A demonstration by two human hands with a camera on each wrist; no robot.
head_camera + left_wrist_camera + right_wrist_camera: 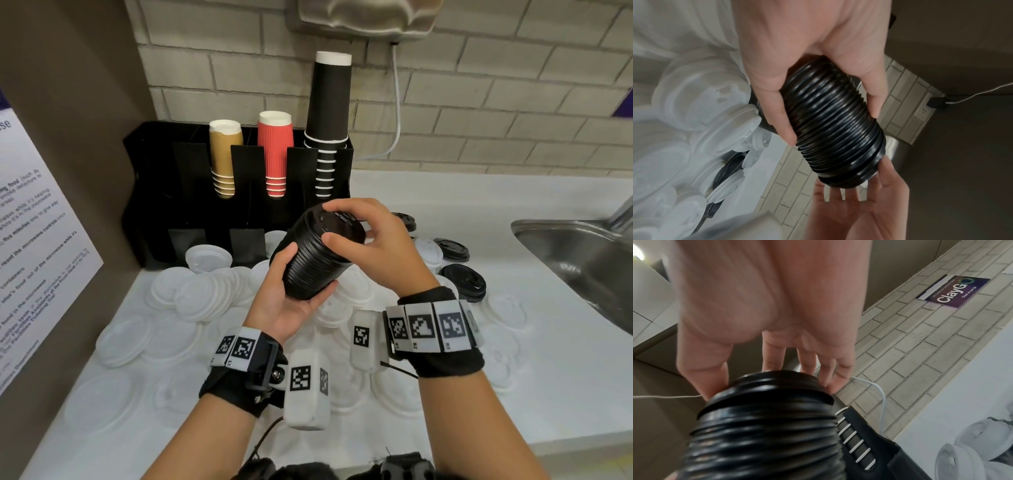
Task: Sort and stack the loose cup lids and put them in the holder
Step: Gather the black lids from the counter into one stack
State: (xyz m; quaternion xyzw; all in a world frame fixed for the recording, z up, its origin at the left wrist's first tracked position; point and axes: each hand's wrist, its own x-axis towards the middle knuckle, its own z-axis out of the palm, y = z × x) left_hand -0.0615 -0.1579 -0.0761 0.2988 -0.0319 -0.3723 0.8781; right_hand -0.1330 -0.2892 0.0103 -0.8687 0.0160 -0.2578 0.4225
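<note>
A tall stack of black lids [317,255] [835,123] [764,426] hangs tilted above the counter, in front of the black holder [150,192]. My left hand [293,291] [818,91] cradles its lower part, thumb on one side and fingers on the other. My right hand [356,228] [781,376] grips the top lid with thumb and fingertips curled over its rim. Loose white lids [205,291] [701,113] cover the counter below. A few black lids [464,282] lie to the right.
The holder's upper slots carry brown cups [224,157], red cups [275,152] and black cups [329,120]. A steel sink [582,260] lies at the right. A brown side wall with a notice [30,240] closes the left. A white cable [397,109] hangs down the brick wall.
</note>
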